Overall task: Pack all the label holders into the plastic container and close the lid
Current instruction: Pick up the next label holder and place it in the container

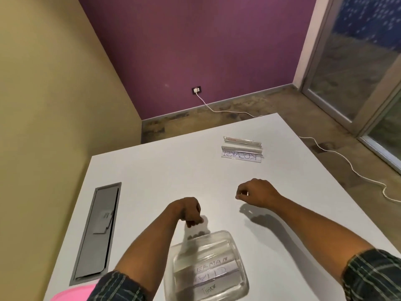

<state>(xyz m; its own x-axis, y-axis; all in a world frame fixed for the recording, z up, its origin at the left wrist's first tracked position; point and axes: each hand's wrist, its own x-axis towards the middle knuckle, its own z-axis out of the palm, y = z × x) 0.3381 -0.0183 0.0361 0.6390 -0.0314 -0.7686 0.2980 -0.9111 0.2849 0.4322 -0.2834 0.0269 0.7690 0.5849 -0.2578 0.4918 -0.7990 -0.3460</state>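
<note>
White desk (152,174) is standing by purple and tan walls, a grey hatch (97,231) inset at left. Clear plastic container (236,242) is sitting near edge, label holders (208,272) inside; two more (242,149) are lying far. Left hand (188,211) and right hand (256,192) are hovering, loosely curled, empty.

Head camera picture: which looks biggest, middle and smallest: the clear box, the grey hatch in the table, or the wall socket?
1. Grey hatch.
2. Clear box, though it sits nearest the camera, which makes it look bigger.
3. Wall socket, far away and tiny.
</note>
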